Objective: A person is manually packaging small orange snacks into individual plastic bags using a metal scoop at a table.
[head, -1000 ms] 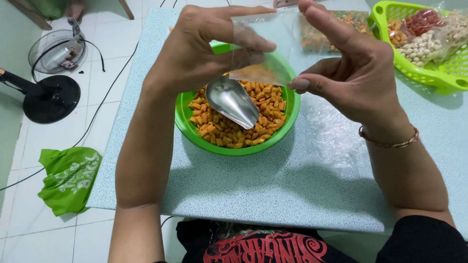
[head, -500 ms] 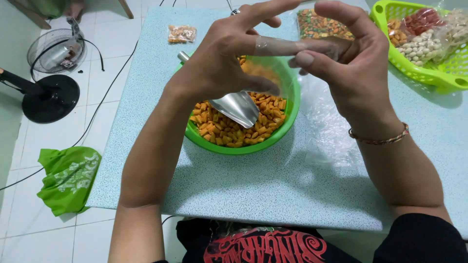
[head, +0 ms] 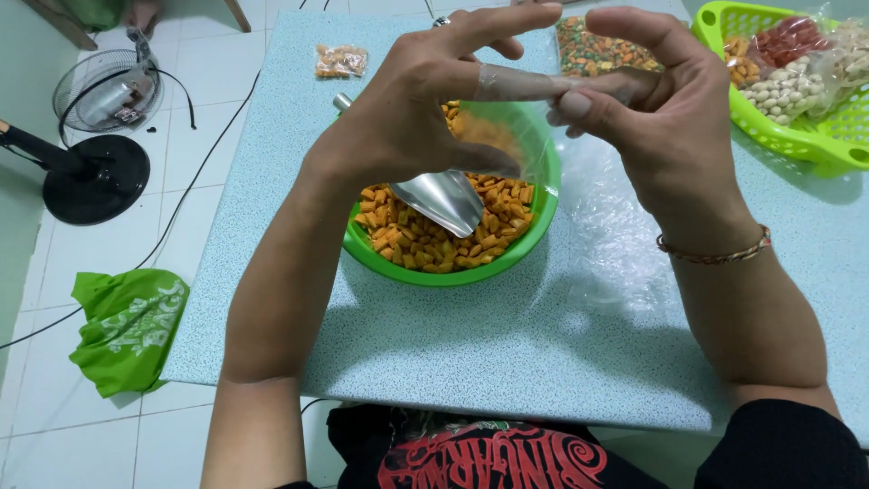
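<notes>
My left hand (head: pixel 425 100) and my right hand (head: pixel 656 118) are raised together above a green bowl (head: pixel 507 261) of small orange snack pieces. Between their fingers they hold a small clear plastic bag (head: pixel 507 109), pinched at its top edge. The bag hangs over the bowl with some orange pieces showing through it. A metal scoop (head: pixel 444 199) lies in the bowl on the snacks, its handle pointing to the far left.
A stack of clear plastic bags (head: pixel 606 226) lies on the speckled table (head: pixel 471 353) right of the bowl. A green basket (head: pixel 806 136) of packed snacks stands far right, a mixed-snack bag (head: pixel 602 50) behind, a small filled packet (head: pixel 341 61) far left. A fan (head: pixel 95 172) and green bag (head: pixel 127 326) lie on the floor.
Both hands have come closer together and shifted right, fingers now pinching the bag's top between them. The bowl and scoop have not moved.
</notes>
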